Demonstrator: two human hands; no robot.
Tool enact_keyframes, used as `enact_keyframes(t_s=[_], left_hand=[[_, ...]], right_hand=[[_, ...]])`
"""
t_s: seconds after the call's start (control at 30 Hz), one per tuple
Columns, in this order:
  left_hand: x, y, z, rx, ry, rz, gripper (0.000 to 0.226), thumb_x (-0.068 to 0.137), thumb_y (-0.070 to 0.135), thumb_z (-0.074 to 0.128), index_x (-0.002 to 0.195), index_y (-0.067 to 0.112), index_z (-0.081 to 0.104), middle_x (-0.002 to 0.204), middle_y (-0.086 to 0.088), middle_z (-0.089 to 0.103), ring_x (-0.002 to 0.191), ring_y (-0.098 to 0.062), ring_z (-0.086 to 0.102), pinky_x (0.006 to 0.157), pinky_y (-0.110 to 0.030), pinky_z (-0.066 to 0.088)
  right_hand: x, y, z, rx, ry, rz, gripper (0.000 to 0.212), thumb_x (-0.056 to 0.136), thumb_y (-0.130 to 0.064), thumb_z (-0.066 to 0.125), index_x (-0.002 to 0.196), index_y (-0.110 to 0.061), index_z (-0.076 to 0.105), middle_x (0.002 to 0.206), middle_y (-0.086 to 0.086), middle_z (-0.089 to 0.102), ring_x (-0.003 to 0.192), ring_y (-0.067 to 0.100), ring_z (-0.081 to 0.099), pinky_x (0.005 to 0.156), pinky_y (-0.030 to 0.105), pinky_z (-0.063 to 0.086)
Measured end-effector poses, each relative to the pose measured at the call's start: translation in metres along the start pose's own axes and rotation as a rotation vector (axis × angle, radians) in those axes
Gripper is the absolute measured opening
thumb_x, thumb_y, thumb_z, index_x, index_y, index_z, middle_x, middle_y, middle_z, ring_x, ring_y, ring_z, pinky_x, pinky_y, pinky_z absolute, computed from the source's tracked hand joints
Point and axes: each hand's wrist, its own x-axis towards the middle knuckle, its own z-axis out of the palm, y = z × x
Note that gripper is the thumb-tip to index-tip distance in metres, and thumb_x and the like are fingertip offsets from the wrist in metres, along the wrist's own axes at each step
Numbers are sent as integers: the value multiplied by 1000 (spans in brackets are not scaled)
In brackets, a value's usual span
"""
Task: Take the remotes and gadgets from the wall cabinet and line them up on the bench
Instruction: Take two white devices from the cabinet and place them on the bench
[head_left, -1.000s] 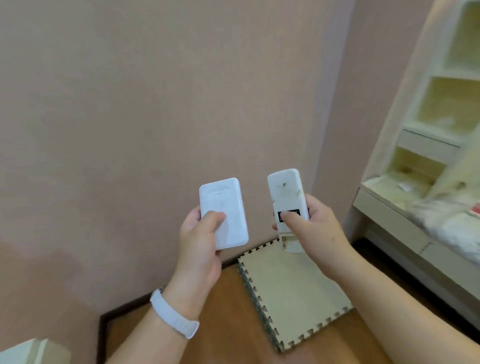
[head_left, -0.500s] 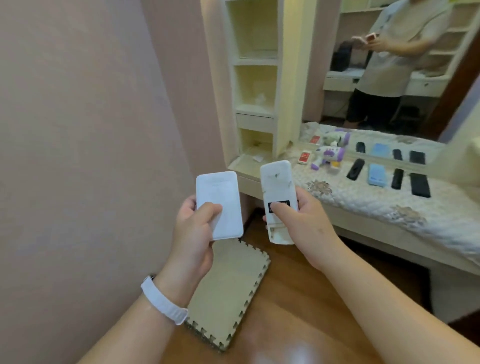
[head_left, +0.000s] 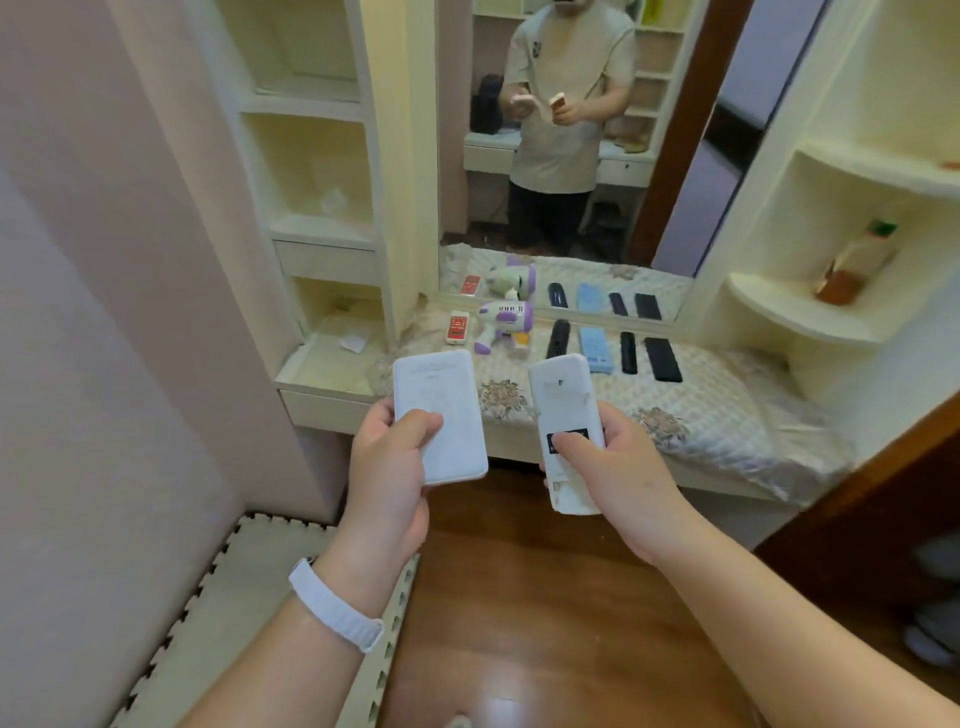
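Observation:
My left hand (head_left: 387, 467) grips a flat white power bank (head_left: 441, 413), held upright in front of me. My right hand (head_left: 618, 467) grips a white remote (head_left: 563, 410) with a dark label and no battery cover. Both hover in front of the bench (head_left: 727, 415), which is covered by a quilted floral cloth. Lined up on it are a small red-and-white gadget (head_left: 458, 327), a purple-and-white toy gun (head_left: 501, 325), a black remote (head_left: 557, 338), a light blue remote (head_left: 595, 349), a slim black remote (head_left: 628, 353) and a wide black remote (head_left: 663, 359).
A mirror (head_left: 571, 156) behind the bench reflects a person and the row of items. Cream shelves (head_left: 311, 208) stand at the left, corner shelves with a bottle (head_left: 852, 265) at the right. A foam puzzle mat (head_left: 244, 597) lies on the wooden floor (head_left: 519, 623).
The view has swung from the bare wall toward the bench and mirror. Both hands keep the same grip on the power bank and the white remote.

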Motion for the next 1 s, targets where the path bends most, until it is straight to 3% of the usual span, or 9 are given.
enact_keyframes(t_s=[0.23,0.33,0.6,0.83,1.0], left_hand=[[101,-2,-1,-27,-16,-73,24,90,1,50,109,17,54,98,-4,63,83,-19,62,62,-33,52],[131,-5,5,-3,-13,-84,27,89,1,51,110,17,54,101,-5,64,87,-20,62,59,-30,52],[193,-33,42,78,-47,-129,25,88,1,53,105,18,56,108,-8,65,94,-26,63,56,-31,52],[253,-67,98,173,-31,-157,28,87,1,54,112,12,55,111,-10,67,93,-25,65,54,-28,49],[291,-91,144,243,2,-216,23,88,2,55,106,15,56,106,-8,66,92,-25,65,61,-33,51]], right_hand=[[79,-3,21,-106,73,33,14,93,-20,58,98,-32,62,96,6,67,91,29,65,73,41,58],[102,1,20,-101,77,59,14,92,-21,59,100,-31,62,98,7,68,91,30,66,79,48,58],[164,21,-5,-30,142,105,14,93,-19,59,95,-32,62,94,5,68,85,23,65,65,32,55],[237,50,-41,-7,153,163,17,94,-17,59,91,-34,60,97,8,68,92,31,65,76,45,57],[301,66,-74,31,132,218,17,92,-15,60,88,-32,61,95,4,69,92,30,67,79,45,56]])
